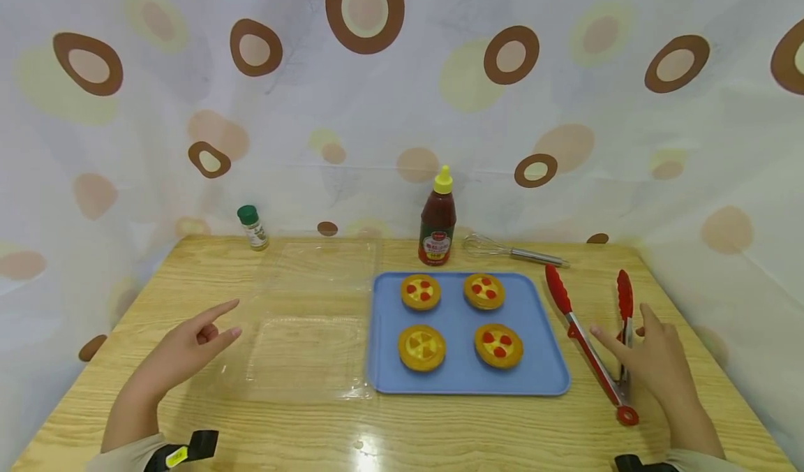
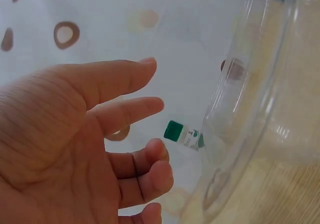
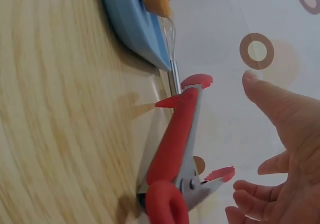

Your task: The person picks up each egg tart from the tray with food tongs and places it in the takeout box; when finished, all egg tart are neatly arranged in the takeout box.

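Observation:
My left hand [image 1: 179,357] hovers beside the left edge of a clear plastic container [image 1: 251,371] with its lid raised at the back. Its index finger and thumb point forward with nothing between them, and the other fingers are loosely bent. On the right, my right hand [image 1: 659,360] hovers over a pair of red-tipped tongs [image 1: 594,360] lying spread on the table. The right wrist view shows that hand's fingers [image 3: 257,204] apart from the tongs [image 3: 172,139]. Between the hands, a blue tray [image 1: 452,325] carries several small tarts [image 1: 422,357] topped with red or yellow pieces.
A red sauce bottle [image 1: 437,224] with a yellow nozzle stands behind the tray. Right of it lies a metal whisk [image 1: 539,256]. At the back left is a green-capped seasoning jar [image 1: 255,233]. A patterned curtain [image 1: 283,123] encloses the wooden table [image 1: 440,430].

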Demonstrator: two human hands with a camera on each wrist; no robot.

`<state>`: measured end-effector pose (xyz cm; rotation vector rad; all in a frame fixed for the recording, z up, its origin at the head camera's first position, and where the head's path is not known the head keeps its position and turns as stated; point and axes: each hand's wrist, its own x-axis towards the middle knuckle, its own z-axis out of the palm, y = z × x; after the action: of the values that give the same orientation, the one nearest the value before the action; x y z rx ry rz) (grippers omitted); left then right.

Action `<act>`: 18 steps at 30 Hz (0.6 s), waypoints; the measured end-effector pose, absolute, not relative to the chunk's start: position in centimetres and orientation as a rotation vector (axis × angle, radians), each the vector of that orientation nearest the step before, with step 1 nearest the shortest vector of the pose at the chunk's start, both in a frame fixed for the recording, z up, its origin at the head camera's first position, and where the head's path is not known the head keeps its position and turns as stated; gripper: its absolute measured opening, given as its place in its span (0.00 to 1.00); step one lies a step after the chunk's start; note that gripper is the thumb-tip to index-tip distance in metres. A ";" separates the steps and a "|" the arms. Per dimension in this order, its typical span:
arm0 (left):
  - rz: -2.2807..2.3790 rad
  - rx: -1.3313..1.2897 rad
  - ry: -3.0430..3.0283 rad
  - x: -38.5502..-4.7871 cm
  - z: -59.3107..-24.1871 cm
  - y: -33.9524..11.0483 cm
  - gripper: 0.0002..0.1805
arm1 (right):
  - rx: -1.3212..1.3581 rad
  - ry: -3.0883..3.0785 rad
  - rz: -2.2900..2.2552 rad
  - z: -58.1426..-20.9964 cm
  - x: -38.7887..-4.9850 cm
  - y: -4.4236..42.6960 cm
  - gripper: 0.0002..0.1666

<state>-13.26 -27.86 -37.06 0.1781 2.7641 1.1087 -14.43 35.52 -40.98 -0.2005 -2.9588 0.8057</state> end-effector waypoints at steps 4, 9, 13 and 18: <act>1.240 0.216 2.592 -13.7 -38.2 -29.7 0.33 | -0.241 -3.020 0.839 -41.2 -14.6 35.9 0.64; 1.439 0.312 2.382 -14.3 -39.8 -31.1 0.31 | -0.228 -3.045 0.916 -41.8 -15.0 36.2 0.60; 1.530 0.350 2.261 -14.7 -40.9 -31.8 0.27 | -0.203 -3.034 0.921 -42.3 -15.1 36.0 0.53; 1.599 0.387 2.159 -15.1 -41.9 -32.2 0.24 | -0.178 -3.015 0.886 -42.8 -15.0 35.6 0.44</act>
<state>-15.08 -32.19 -41.93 0.3875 2.1591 1.5987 -15.04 35.57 -42.83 -0.1776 -3.0150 0.8861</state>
